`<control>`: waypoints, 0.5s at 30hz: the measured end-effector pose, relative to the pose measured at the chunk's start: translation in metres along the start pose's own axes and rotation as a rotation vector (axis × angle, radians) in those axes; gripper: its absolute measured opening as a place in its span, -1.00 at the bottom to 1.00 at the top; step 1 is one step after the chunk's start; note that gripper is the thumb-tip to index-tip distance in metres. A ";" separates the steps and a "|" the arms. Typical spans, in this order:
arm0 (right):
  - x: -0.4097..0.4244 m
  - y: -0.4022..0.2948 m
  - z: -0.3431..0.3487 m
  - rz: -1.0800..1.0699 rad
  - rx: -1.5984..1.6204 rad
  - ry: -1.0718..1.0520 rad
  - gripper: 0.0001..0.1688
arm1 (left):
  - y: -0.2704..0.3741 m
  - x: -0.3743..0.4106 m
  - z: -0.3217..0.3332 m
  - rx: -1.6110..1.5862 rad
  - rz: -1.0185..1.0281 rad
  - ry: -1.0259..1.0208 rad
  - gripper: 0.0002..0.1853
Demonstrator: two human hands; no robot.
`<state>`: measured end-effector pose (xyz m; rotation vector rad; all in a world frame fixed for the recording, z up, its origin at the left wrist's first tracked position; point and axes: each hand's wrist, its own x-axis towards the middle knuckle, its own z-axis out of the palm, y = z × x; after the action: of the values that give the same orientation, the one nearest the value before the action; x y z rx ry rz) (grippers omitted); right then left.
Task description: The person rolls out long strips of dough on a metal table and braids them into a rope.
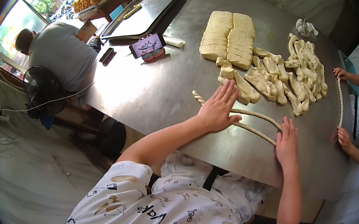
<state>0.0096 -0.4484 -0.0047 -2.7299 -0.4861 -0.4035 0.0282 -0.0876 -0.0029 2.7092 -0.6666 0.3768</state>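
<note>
Two thin strands of dough [254,129] run side by side across the steel table, their left part twisted together past my fingers. Flat on the strands near that twist lies my left hand [218,108], its fingers touching or close to a thick dough piece [245,90]. My right hand [287,138] presses on the strands' right ends, palm down. Behind my hands are a pile of loose dough pieces [300,73] and two rows of sliced dough [228,37].
The steel table [166,110] bears a phone on a stand [148,45], a metal tray [144,12] with one dough twist, and a dark object [106,56]. At right, another person's hands [345,140] hold a dough twist [339,101]. A person [62,50] and a fan [45,92] are at left.
</note>
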 end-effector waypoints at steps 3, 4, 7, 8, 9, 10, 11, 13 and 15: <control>-0.072 0.000 -0.042 -0.098 0.165 -0.263 -0.64 | 0.013 -0.063 -0.039 -0.078 0.153 -0.308 0.05; -0.071 0.013 -0.045 0.051 0.331 -0.253 -0.70 | 0.025 -0.082 -0.045 -0.034 0.123 -0.294 0.04; -0.043 0.008 -0.060 0.529 0.599 -0.242 -0.85 | 0.044 -0.063 -0.037 0.045 -0.045 -0.206 0.03; -0.006 -0.015 -0.070 0.695 0.554 -0.218 -0.87 | 0.036 -0.034 -0.015 0.051 -0.103 -0.102 0.02; 0.013 -0.025 -0.069 0.622 0.351 -0.156 -0.85 | 0.026 -0.009 -0.005 0.059 -0.157 0.010 0.02; 0.008 -0.028 -0.053 0.373 0.244 -0.044 -0.85 | 0.019 0.006 -0.006 0.032 -0.072 0.032 0.02; -0.005 -0.029 -0.026 0.130 0.136 0.063 -0.84 | 0.018 0.012 -0.008 -0.001 0.013 0.049 0.02; -0.040 -0.021 -0.022 -0.123 0.041 0.062 -0.83 | 0.021 -0.023 -0.027 -0.125 0.148 -0.270 0.08; -0.076 -0.004 -0.047 -0.045 0.148 -0.142 -0.80 | 0.029 -0.077 -0.047 -0.036 0.186 -0.310 0.11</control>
<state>-0.0710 -0.4838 0.0140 -2.6191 -0.5905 -0.1773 -0.0601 -0.0634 0.0222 2.7037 -1.0032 -0.0161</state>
